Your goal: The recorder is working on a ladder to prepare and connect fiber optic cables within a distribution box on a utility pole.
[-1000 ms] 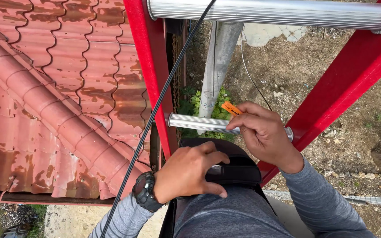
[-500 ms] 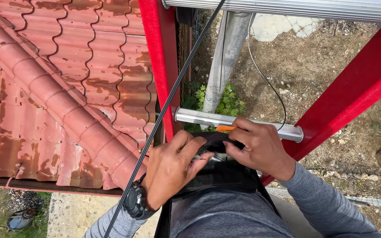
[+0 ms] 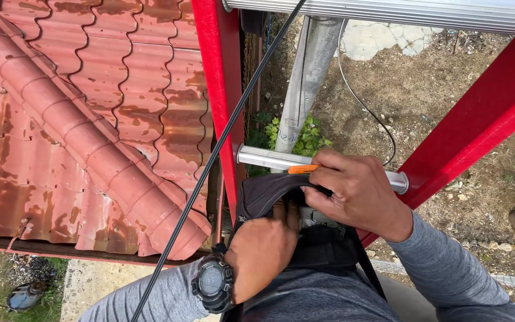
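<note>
The person stands on a red ladder (image 3: 222,101), seen from above, with a dark pouch (image 3: 269,191) at the waist, just below the ladder's silver rung (image 3: 263,157).

The left hand (image 3: 266,250) is at the pouch's mouth, fingers curled inward and pushed down into the opening; whether that grip closes on anything inside cannot be told, since the fingertips are hidden by the fabric. A black watch (image 3: 211,281) sits on the left wrist, over a grey sleeve (image 3: 150,298).

The right hand (image 3: 359,194) lies across the rung and over the pouch's far edge. Its grip is pressed together on a thin orange tool (image 3: 303,169), which pokes out leftward from between thumb and forefinger and lies along the rung, touching or just above it. The lower fingers of the same hand pull at the pouch's flap.

A black cable (image 3: 210,173) runs diagonally past the ladder's left rail, on the side away from the rung. Left of the ladder is a rusty tiled roof (image 3: 78,119). Beyond the rung a grey pole (image 3: 311,77) drops to the ground, with green weeds (image 3: 305,134) at its foot.
</note>
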